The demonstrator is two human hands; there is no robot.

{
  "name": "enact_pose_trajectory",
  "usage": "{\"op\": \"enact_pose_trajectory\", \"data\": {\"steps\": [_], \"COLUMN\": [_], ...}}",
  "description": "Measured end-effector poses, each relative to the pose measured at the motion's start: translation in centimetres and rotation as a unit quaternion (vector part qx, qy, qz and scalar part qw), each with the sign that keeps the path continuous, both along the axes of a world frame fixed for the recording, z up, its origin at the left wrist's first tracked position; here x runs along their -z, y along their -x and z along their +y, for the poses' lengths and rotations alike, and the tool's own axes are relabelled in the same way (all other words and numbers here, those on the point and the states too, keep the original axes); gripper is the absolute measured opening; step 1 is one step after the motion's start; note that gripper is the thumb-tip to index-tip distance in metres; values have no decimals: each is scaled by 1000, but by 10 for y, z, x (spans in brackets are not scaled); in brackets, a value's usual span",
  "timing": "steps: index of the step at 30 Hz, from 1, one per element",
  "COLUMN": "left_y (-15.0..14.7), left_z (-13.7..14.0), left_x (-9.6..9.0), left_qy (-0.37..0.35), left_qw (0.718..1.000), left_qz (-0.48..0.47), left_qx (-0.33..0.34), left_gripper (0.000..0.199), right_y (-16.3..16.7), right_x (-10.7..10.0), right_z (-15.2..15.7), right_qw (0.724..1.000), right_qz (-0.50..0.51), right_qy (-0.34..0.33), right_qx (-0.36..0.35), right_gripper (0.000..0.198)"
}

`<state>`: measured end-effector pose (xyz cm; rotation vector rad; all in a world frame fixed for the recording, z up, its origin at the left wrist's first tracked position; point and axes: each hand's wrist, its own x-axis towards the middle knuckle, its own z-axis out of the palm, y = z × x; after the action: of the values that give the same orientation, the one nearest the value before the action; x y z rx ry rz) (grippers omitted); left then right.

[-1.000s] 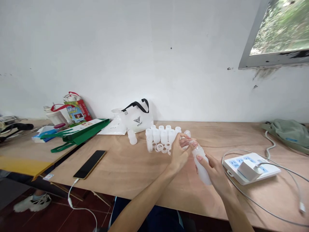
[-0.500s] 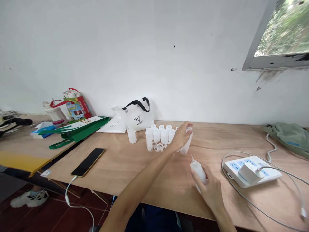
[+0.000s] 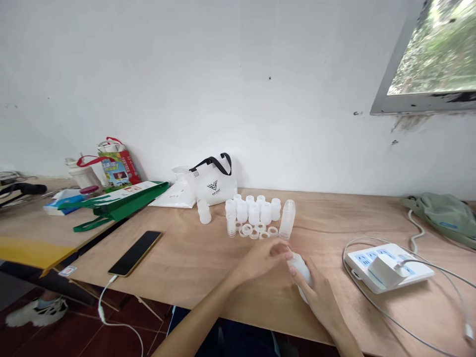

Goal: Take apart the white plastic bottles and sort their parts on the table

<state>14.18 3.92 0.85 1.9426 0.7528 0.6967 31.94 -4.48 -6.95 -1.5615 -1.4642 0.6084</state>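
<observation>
My right hand (image 3: 316, 290) is closed around a white squeeze bottle (image 3: 303, 275), which is tilted with its top toward my left hand. At the bottle's tip, the fingers of my left hand (image 3: 275, 252) are curled together and cover the pointed nozzle; what they pinch is hidden. Beyond my hands stands a tall stack of clear domed caps (image 3: 287, 219). To its left are several white bottle bodies (image 3: 254, 214) in a group, with several translucent rings (image 3: 254, 233) lying in front. A slim ribbed stack (image 3: 231, 225) stands at the group's left end.
One white bottle piece (image 3: 204, 212) stands apart, before a white bag (image 3: 215, 183) with black handles. A phone (image 3: 136, 253) with a cable lies at left, near a green bag (image 3: 122, 203). At right are a power strip (image 3: 386, 265), looping cables and a grey-green cloth bag (image 3: 442, 213).
My left hand has come back from the stack of clear caps to the bottle's tip, leaving the stack standing. My right hand still grips the bottle in nearly the same spot.
</observation>
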Motion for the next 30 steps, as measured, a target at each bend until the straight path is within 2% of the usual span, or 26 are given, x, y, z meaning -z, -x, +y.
{"op": "enact_pose_trajectory", "data": {"steps": [4, 6, 9, 12, 14, 16, 18, 19, 21, 24, 27, 30], "left_y": [17, 22, 27, 28, 29, 34, 43, 50, 66, 94, 117, 125], "left_z": [-12, -14, -15, -15, -13, -10, -3, 2, 17, 47, 75, 91], "left_x": [14, 20, 31, 42, 44, 39, 29, 23, 11, -4, -21, -37], "left_qy": [49, 28, -33, -53, 2, 120, 218, 232, 185, 54, -86, -199], "left_qw": [998, 998, 991, 980, 983, 978, 952, 940, 933, 944, 946, 934], "left_qz": [-32, -20, 23, 30, -22, -107, -190, -223, -254, -211, -106, 44], "left_qx": [-16, -48, -126, -191, -183, -130, -100, -113, -175, -248, -293, -293], "left_gripper": [27, 24, 15, 15, 13, 17, 28, 32, 36, 41, 33, 19], "right_y": [11, 16, 24, 29, 30, 30, 29, 29, 29, 29, 30, 31], "right_x": [6, 12, 20, 17, 9, -2, -14, -19, -26, -28, -23, -15], "right_z": [2, 5, 10, 16, 19, 22, 25, 26, 31, 44, 60, 72], "right_qw": [998, 991, 966, 952, 967, 985, 988, 986, 983, 972, 961, 956], "right_qz": [-48, -113, -223, -265, -222, -131, -48, -29, -36, -107, -170, -204], "right_qy": [-42, -68, -128, -149, -121, -69, -29, -20, -21, -22, -27, -40], "right_qx": [-21, -7, -9, -29, -45, -91, -144, -161, -179, -207, -218, -205], "right_gripper": [44, 43, 40, 36, 37, 39, 40, 39, 37, 34, 34, 36]}}
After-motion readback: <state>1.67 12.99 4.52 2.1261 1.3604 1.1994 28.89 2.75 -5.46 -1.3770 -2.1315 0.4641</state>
